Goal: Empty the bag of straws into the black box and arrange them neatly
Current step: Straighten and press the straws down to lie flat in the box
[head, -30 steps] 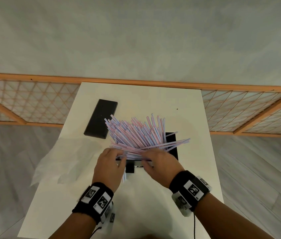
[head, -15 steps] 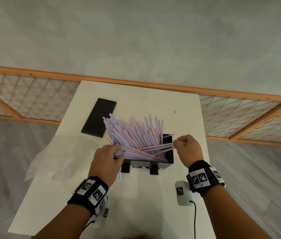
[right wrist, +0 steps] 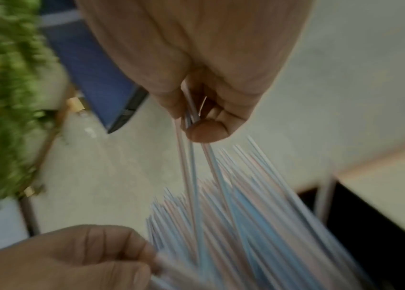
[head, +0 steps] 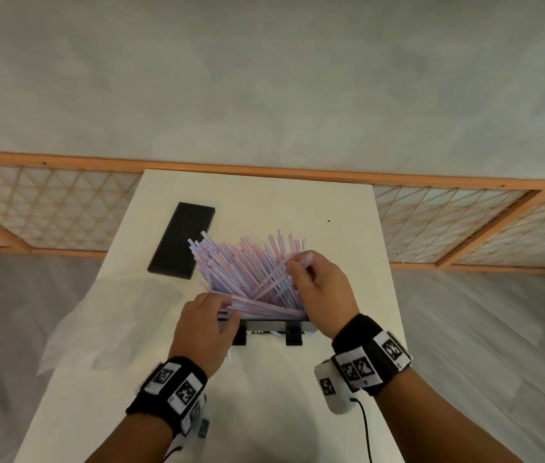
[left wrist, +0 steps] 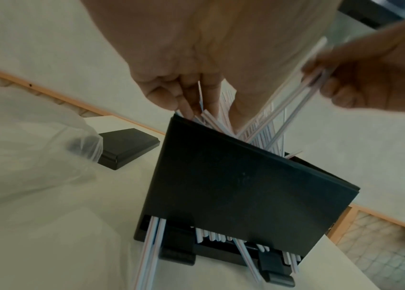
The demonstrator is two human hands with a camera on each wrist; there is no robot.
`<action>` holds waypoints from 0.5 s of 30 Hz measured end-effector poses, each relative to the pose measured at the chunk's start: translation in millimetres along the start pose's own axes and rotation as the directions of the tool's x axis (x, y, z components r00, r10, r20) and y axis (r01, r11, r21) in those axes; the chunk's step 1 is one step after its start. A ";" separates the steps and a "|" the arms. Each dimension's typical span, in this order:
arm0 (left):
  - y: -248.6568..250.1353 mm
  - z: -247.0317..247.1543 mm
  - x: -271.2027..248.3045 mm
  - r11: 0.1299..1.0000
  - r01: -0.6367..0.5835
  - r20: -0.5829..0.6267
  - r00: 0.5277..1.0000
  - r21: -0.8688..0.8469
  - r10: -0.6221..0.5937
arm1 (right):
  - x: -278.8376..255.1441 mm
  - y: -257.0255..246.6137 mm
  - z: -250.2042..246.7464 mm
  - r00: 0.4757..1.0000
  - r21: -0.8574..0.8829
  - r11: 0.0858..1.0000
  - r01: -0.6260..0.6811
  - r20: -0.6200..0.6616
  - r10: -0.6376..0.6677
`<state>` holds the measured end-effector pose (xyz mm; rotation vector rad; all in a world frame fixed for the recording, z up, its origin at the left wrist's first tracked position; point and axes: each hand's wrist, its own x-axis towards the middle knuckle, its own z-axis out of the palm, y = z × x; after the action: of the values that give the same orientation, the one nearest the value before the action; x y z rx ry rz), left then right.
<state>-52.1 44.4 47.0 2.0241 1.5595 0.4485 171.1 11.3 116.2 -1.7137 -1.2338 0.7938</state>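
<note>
The black box (head: 274, 325) stands on the white table (head: 298, 202), stuffed with pink and blue straws (head: 247, 269) that fan out upward and to the left. My left hand (head: 227, 315) grips the low ends of several straws at the box's near left rim, as the left wrist view shows (left wrist: 191, 102). My right hand (head: 298, 262) pinches the top ends of a few straws above the box's right side; the right wrist view shows the pinch (right wrist: 196, 121). Some straws (left wrist: 152, 245) poke out of the slot at the box's foot. The clear bag (head: 107, 322) lies limp to the left.
A flat black lid (head: 182, 242) lies at the back left of the table, just beyond the bag. The table's right edge runs close to the box. A wooden lattice rail (head: 64, 208) stands behind the table. Grey floor surrounds it.
My right hand has swung from the box's right side up and back over the bundle, tilting the few pinched straws more upright. The left hand has stayed at the near left rim.
</note>
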 end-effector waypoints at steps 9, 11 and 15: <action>-1.3 -0.8 0.7 0.971 0.101 0.021 0.995 -0.218 -0.099 | 3.9 -43.4 38.6 0.775 -0.533 0.572 0.624 0.512 -0.370; 4.4 -3.8 -2.3 0.962 0.094 0.011 0.996 -0.258 -0.094 | 5.9 -29.2 55.8 0.781 -0.570 0.577 0.584 0.589 -0.208; 9.8 -10.4 -3.6 0.922 0.088 0.007 0.996 -0.377 -0.092 | 7.5 -9.9 81.2 0.778 -0.581 0.622 0.525 0.625 -0.073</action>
<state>-51.3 41.3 61.4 1.6512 1.4359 0.6688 99.6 42.1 90.0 -1.8141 -2.4702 0.6102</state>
